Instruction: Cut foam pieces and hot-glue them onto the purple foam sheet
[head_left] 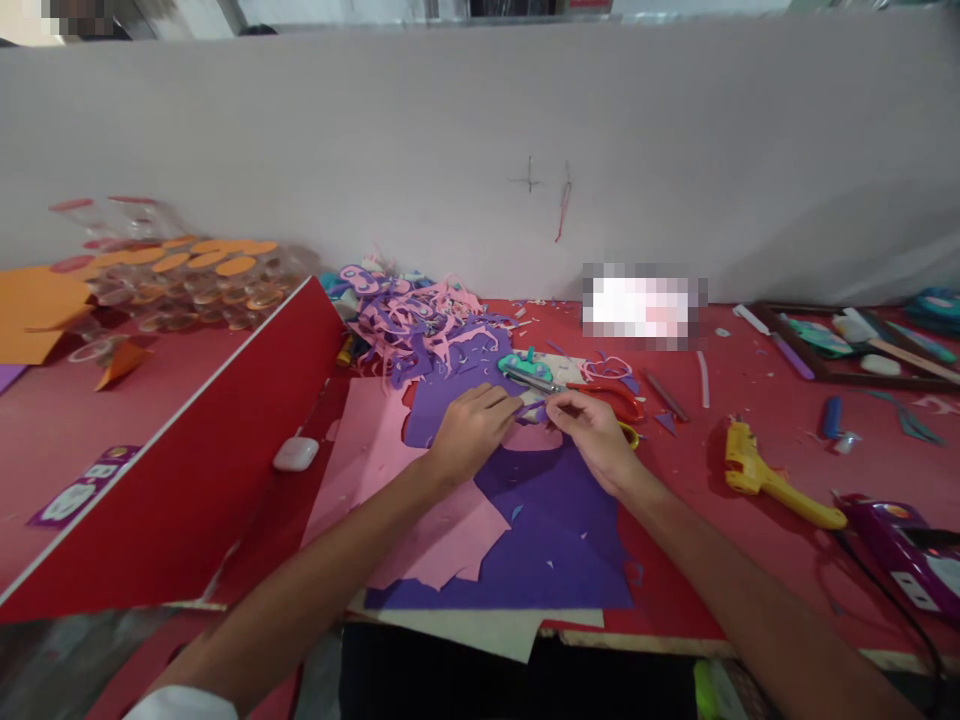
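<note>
Left hand [474,428] and right hand [592,432] close together over middle of red tabletop [694,590], fingertips almost meeting. Both pinched on a small purple strip [532,407], one hand at each end; strip sits between them, partly covered by fingers, exact shape too small to tell. Forearms come in from lower left and lower right.

Just beyond fingertips: scissors [626,397] with orange-red handles, metal blades pointing left over a teal cutout [517,366]. Yellow loop [630,436] just beside right hand, partly hidden. Pink loop cutout [609,369] past the scissors.

Under the hands: purple sheet [555,530], with pink sheet [442,530] overlapping it on the left, edges cut irregularly, tiny scraps on both. Pale sheet [480,628] sticks out at tabletop front edge. Tangled pile of pink and purple offcuts [420,325] behind left hand, near grey wall [420,150].

Left side: red panel [225,430] slanting across, small white case [295,454] beside it; clear plastic containers [217,298] with orange discs [236,267] and orange sheets [37,310] farther left.

Right side: yellow glue gun [772,480] lying on its side, magenta device [900,545] beside it, blue stick [832,417], brown frame [784,368] around mixed tools and scraps, pink stick [703,380] nearer the middle.
</note>
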